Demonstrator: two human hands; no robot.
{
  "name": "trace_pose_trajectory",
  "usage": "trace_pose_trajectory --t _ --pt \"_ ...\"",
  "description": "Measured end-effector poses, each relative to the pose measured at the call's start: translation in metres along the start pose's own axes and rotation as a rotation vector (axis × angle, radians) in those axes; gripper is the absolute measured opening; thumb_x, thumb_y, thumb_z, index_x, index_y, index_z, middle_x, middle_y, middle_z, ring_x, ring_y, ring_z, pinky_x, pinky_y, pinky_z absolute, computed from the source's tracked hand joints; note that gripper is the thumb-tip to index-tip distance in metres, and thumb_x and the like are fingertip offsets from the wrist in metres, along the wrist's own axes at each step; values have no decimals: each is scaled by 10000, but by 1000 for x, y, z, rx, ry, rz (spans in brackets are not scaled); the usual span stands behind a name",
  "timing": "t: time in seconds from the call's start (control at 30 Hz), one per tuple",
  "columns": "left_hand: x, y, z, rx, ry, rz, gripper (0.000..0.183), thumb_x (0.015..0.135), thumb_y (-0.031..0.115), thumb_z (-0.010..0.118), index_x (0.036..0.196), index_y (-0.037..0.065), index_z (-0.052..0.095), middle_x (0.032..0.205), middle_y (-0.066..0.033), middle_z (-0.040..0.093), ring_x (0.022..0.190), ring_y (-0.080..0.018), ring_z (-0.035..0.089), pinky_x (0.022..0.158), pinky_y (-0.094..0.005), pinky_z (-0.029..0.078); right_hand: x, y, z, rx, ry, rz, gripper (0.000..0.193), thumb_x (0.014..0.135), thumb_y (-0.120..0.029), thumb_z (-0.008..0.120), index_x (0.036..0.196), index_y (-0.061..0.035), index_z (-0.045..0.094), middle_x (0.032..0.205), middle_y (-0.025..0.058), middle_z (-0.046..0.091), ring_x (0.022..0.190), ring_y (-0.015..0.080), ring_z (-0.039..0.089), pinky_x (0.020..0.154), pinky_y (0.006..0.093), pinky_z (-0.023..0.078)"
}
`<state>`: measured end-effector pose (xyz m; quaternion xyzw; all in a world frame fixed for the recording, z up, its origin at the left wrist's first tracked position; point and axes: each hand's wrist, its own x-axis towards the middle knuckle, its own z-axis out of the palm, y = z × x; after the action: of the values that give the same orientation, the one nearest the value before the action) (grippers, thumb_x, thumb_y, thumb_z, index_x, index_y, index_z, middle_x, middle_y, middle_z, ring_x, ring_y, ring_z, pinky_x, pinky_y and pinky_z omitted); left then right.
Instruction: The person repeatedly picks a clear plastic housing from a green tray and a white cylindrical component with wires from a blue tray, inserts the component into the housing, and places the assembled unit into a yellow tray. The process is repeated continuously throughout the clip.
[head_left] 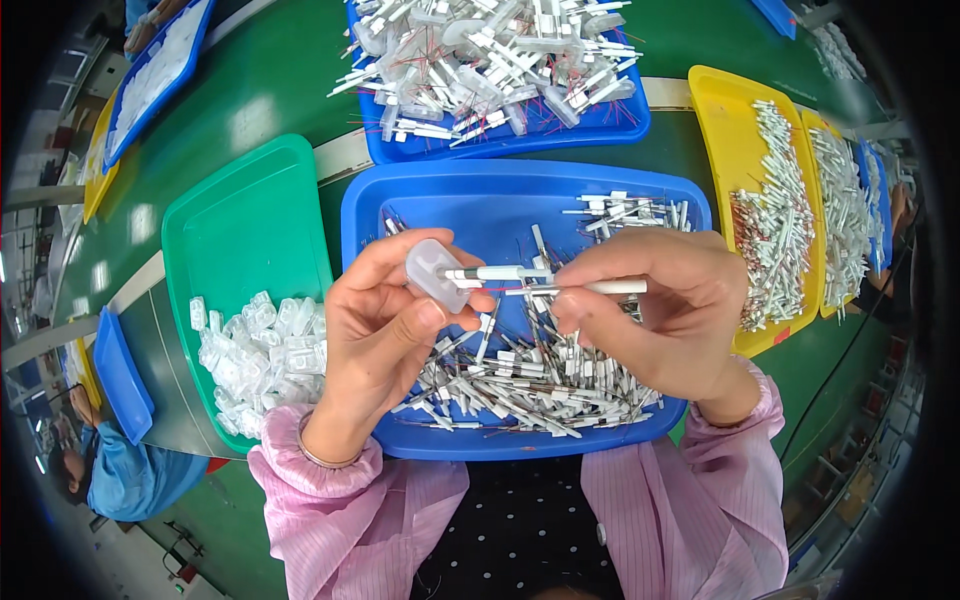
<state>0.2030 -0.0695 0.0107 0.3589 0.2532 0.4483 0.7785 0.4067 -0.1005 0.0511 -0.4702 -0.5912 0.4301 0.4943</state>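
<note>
Over a blue tray [525, 172], my left hand [375, 330] pinches a translucent white plastic housing [432, 270] between thumb and fingers. White stick-like pieces with thin wires [500, 272] stick out of the housing toward the right. My right hand [665, 305] is closed on a slim white stick piece [622, 287] between thumb and forefinger. That piece lies level, and a thin red wire runs from it toward the housing. Whether the wire passes into the housing is hard to see. Beneath both hands lie many loose white stick pieces with dark wires [530, 390] in the tray.
A green tray [250, 215] on the left holds clear plastic housings [265, 350]. Behind, another blue tray [385, 150] is heaped with housings fitted with sticks [500, 70]. Yellow trays [722, 110] of white stick pieces stand at right. A person in blue [140, 475] sits far left.
</note>
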Motion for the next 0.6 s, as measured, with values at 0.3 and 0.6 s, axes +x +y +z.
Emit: trace_pose_trajectory --t 0.3,0.6 --pt "-1 1 -6 25 -26 54 395 816 8 584 1184 -43 451 1019 -213 568 870 -258 616 731 -319 533 3 -9 3 -305 -122 -200 151 658 81 658 798 32 631 599 99 590 479 137 564 429 218 405" --pt "-1 0 -8 142 -45 121 389 799 -36 586 1166 -56 460 1043 -226 574 871 -263 626 750 -347 535 -1 -12 14 -367 28 -259 199 622 90 666 813 39 640 606 122 608 461 170 579 408 228 413"
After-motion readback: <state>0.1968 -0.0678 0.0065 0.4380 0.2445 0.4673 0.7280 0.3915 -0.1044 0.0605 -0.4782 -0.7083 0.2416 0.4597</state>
